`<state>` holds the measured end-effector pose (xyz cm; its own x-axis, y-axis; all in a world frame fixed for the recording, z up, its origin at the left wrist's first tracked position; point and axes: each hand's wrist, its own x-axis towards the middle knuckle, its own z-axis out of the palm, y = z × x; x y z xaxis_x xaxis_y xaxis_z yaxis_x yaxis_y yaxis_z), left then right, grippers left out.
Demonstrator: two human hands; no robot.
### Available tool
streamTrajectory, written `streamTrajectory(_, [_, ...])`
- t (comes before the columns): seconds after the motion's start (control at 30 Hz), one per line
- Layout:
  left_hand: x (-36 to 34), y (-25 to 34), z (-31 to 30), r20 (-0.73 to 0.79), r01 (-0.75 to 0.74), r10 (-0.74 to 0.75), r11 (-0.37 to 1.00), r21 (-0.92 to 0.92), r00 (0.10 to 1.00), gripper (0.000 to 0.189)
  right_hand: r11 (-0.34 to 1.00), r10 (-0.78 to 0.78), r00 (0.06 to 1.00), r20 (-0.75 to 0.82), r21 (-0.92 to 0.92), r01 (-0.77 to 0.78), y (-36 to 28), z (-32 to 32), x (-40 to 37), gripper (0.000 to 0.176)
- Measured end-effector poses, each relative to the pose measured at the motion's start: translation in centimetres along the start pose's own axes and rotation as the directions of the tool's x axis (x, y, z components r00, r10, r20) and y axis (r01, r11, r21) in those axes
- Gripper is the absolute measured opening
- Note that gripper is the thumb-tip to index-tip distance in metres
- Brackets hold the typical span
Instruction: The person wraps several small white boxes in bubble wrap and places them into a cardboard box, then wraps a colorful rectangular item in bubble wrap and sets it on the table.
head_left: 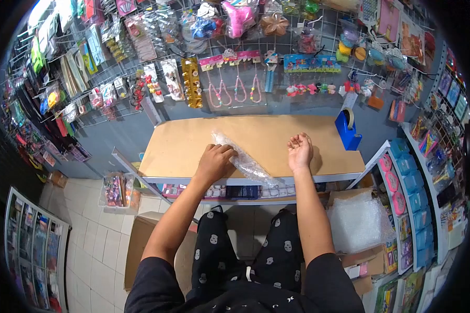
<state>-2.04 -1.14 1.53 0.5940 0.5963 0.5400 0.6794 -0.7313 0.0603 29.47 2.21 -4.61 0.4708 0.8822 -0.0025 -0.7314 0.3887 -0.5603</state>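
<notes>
A long, narrow bundle of clear bubble wrap (248,164) lies slantwise on the wooden tabletop (183,133), its lower end reaching over the front edge. My left hand (216,160) is closed on the bundle's left side, fingers curled over it from above. What the wrap may contain is hidden by its layers. To the right of the bundle, apart from it, my right hand (301,152) is held palm up over the table, open, with loosely bent fingers and nothing in it.
A blue tape dispenser (348,130) stands at the table's right end. More bubble wrap (357,221) sits in a cardboard box at the lower right. Hanging goods (235,78) cover the wall grid behind. An open carton (141,245) is on the floor at left.
</notes>
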Motion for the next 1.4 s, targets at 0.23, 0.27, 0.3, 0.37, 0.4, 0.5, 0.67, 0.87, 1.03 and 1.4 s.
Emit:
streamTrajectory(0.23, [-3.8,0.1,0.6,-0.057,0.059,-0.066,0.99,-0.127,0.996,0.037,0.997,-0.011,0.998,0.063,-0.08,0.017,0.3,-0.3,0.1,0.01])
streamTrajectory(0.27, [-4.2,0.3,0.6,-0.055,0.069,-0.078,0.987,-0.148,0.995,0.038,0.995,-0.012,0.997,0.078,-0.098,0.019,0.4,-0.5,0.2,0.011])
streamTrajectory(0.3, [-4.4,0.4,0.5,-0.054,0.077,-0.087,0.983,-0.168,0.995,0.038,0.993,-0.021,0.995,0.093,-0.113,0.031,0.4,-0.4,0.1,0.011])
streamTrajectory(0.37, [-5.0,0.6,1.1,-0.093,0.08,-0.097,0.982,-0.173,0.991,0.042,0.988,-0.039,0.992,0.122,-0.142,0.056,0.5,-0.3,-0.1,0.01])
streamTrajectory(0.4, [-5.1,0.9,1.1,-0.111,0.083,-0.103,0.981,-0.176,0.988,0.044,0.982,-0.036,0.989,0.141,-0.177,0.061,0.6,-0.3,0.0,0.01])
streamTrajectory(0.5, [-6.0,1.9,0.7,-0.05,0.128,-0.135,0.984,-0.127,0.99,0.057,0.955,-0.007,0.973,0.229,-0.286,0.074,0.9,-0.4,-0.3,0.01])
streamTrajectory(0.67, [-6.5,3.7,1.4,-0.091,0.132,-0.138,0.989,-0.067,0.986,0.076,0.637,0.144,0.817,0.559,-0.684,0.356,0.7,-0.7,-2.1,0.019])
streamTrajectory(0.87, [-6.7,3.7,2.8,-0.132,0.127,-0.142,0.985,-0.113,0.981,0.083,0.262,0.391,0.35,0.851,-0.467,0.844,-3.9,2.9,-9.1,0.049])
streamTrajectory(1.03, [-6.4,3.9,3.0,-0.16,0.125,-0.134,0.99,-0.067,0.978,0.082,0.204,0.381,0.226,0.896,-0.32,0.925,-1.2,1.7,-9.8,0.058])
streamTrajectory(1.4, [-6.4,3.1,2.9,-0.178,0.036,-0.034,0.999,0.007,0.983,0.062,0.276,0.37,0.204,0.906,-0.317,0.907,-0.8,5.7,-9.3,0.031])
